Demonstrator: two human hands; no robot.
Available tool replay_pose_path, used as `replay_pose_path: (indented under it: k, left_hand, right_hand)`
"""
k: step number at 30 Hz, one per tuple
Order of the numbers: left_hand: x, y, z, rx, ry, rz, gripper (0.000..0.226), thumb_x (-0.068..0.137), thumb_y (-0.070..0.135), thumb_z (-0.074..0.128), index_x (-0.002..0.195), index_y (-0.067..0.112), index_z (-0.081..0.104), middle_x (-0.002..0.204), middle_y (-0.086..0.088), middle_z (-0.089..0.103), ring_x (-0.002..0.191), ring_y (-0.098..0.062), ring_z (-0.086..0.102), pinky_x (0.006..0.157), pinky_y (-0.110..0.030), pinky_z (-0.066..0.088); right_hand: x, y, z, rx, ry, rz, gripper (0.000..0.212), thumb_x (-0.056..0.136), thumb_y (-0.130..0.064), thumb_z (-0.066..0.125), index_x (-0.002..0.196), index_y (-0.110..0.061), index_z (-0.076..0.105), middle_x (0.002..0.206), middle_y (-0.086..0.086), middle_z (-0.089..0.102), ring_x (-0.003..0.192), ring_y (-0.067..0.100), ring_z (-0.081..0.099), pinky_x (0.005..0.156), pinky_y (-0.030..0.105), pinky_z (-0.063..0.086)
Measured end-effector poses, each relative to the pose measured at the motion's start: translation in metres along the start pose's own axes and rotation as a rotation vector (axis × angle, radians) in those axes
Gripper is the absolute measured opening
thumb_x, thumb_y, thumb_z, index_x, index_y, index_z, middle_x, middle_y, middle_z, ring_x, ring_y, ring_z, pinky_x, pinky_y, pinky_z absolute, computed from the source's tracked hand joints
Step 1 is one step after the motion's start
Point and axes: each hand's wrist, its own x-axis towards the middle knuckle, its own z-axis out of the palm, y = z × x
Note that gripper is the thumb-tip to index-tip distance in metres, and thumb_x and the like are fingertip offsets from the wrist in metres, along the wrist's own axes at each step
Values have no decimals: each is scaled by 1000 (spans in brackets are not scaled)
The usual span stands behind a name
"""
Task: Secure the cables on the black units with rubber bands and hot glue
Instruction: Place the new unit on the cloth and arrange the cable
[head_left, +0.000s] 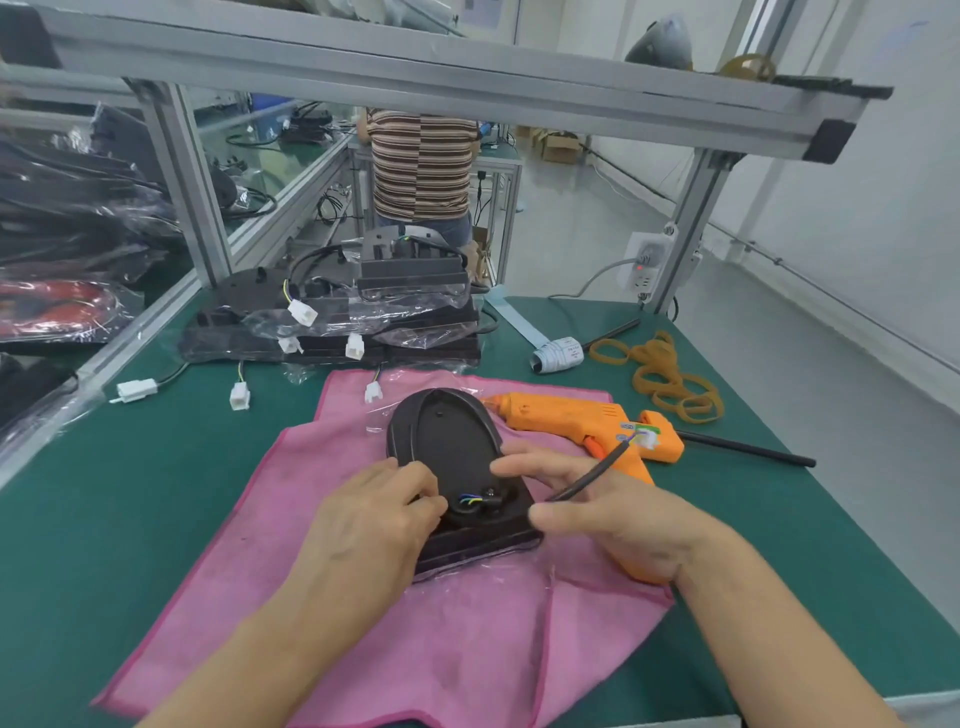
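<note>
A black unit (451, 447) with an oval back lies on a pink cloth (467, 639) in front of me. Its thin coloured wires (470, 500) show in a recess near the unit's near end. My left hand (379, 514) has its fingers curled at the left of that recess, on the unit. My right hand (608, 512) holds the unit's black cable (597, 474), which rises to a white connector (645, 436). An orange hot glue gun (566, 415) lies on its side just right of the unit, partly under my right hand. Tan rubber bands (670, 379) lie in a heap at the far right.
A stack of black units (363, 322) in clear plastic, with white connectors on loose cables, stands at the back of the green table (130, 499). A white roll (558, 354) and two black rods lie at the right. A person in a striped shirt (423, 161) stands beyond the metal frame.
</note>
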Motion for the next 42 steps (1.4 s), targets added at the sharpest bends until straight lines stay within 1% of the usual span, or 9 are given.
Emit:
replay_pose_path:
  k: [4, 7, 14, 18, 24, 28, 36, 39, 42]
  left_hand:
    - [-8, 2, 7, 25, 47, -42, 27, 60, -10, 76, 79, 10, 75, 75, -2, 67, 61, -23, 64, 77, -27, 45]
    - [-10, 2, 7, 69, 81, -51, 36, 68, -9, 60, 93, 11, 76, 75, -2, 65, 60, -21, 64, 97, -37, 39]
    - [-9, -1, 1, 65, -7, 111, 55, 74, -3, 33, 102, 14, 77, 87, 0, 68, 83, -15, 70, 95, -37, 37]
    - [-9, -11, 0, 78, -94, 170, 62, 68, 2, 33, 108, 23, 75, 92, -2, 68, 94, -16, 65, 97, -41, 35]
    - [-16, -15, 6, -14, -186, 189, 33, 80, 30, 52, 107, 32, 71, 101, -1, 68, 107, -16, 54, 100, -44, 33]
    - [-16, -14, 6, 30, -176, 210, 49, 74, 39, 54, 123, 35, 52, 98, 0, 67, 106, -13, 52, 97, -42, 34]
    - [14, -13, -4, -245, -91, 54, 36, 92, 54, 44, 74, 39, 72, 94, 22, 46, 85, 9, 44, 82, -19, 37]
    - [53, -6, 9, -375, -125, -202, 47, 88, 61, 41, 124, 36, 60, 125, 22, 50, 116, 3, 45, 100, -24, 35]
    - [71, -1, 45, -192, -312, -144, 68, 95, 64, 20, 153, 29, 20, 160, 11, 13, 147, -8, 6, 120, -26, 1]
  right_hand:
    - [5, 0, -11, 186, 255, 78, 13, 82, -23, 68, 88, -11, 67, 74, 2, 62, 63, 6, 56, 60, 15, 46]
    - [19, -3, -6, 35, 345, 79, 15, 94, -12, 59, 79, -13, 60, 65, 0, 59, 55, 6, 51, 53, 15, 42]
    - [42, -10, 1, -523, 348, -189, 14, 89, 0, 58, 95, -5, 69, 58, -9, 33, 54, 4, 29, 55, 21, 27]
    - [54, -1, 3, -449, 413, -175, 26, 86, -3, 67, 111, -8, 71, 62, -10, 48, 56, -2, 42, 64, 15, 36]
    - [57, 12, 8, -428, 560, -59, 14, 79, -12, 73, 86, -23, 68, 56, -12, 55, 53, 1, 50, 61, 23, 41]
    - [52, 7, 13, -437, 558, 12, 15, 76, -13, 69, 80, -25, 62, 56, -4, 60, 55, 14, 55, 62, 32, 48]
    - [35, 5, 24, -358, 461, 166, 18, 75, -15, 58, 89, -23, 49, 47, -1, 61, 37, 10, 51, 43, 25, 44]
    - [36, -4, 19, -344, 342, 207, 15, 81, -11, 58, 90, -19, 49, 46, -1, 61, 37, 10, 53, 43, 24, 45]
    - [35, -24, -4, -435, 163, 237, 16, 78, -7, 66, 76, -19, 56, 47, -6, 61, 39, 6, 54, 43, 18, 43]
